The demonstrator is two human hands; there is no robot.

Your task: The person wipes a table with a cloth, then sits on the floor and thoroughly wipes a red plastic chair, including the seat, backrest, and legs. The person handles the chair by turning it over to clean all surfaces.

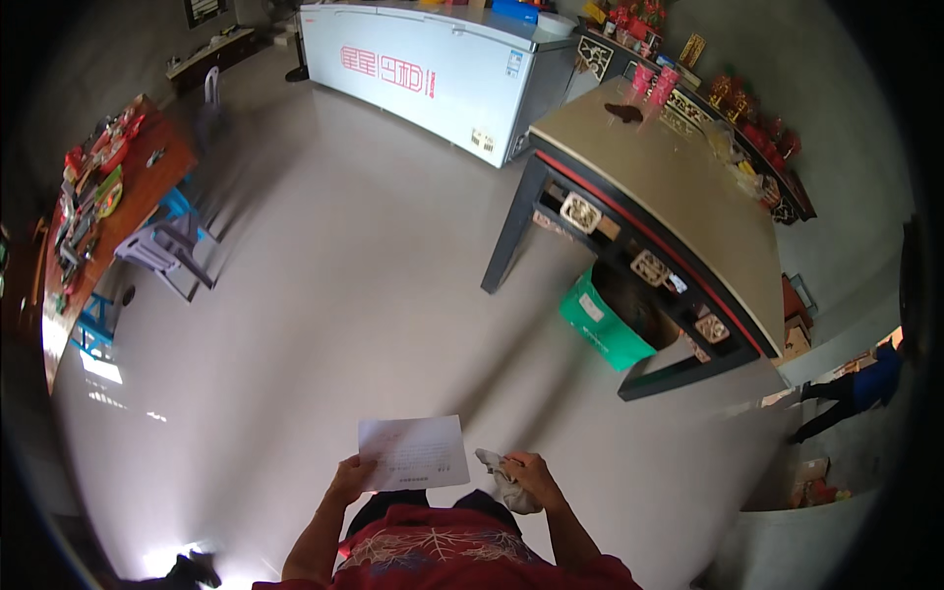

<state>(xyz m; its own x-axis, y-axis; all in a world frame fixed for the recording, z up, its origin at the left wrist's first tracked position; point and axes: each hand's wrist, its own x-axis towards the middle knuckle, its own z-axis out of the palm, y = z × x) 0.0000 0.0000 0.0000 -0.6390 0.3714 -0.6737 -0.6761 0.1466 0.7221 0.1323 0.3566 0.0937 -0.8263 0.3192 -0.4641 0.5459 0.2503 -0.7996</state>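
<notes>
A white sheet of paper (418, 454) with lines of print lies level in front of my body. My left hand (350, 478) grips it by its left edge, fingers mostly beneath the sheet. To the right of the paper and apart from it, a crumpled greyish cloth (513, 492) hangs from my right hand (531, 476), which is closed around its upper part. The smooth pale floor (324, 324) spreads out below and ahead of both hands.
A large table (678, 177) with carved panels stands at the right, a green box (605, 324) under it. A white chest freezer (413, 84) is at the back. At the left are a cluttered wooden table (147, 187) and a plastic chair (167, 251). Another person (865, 383) is far right.
</notes>
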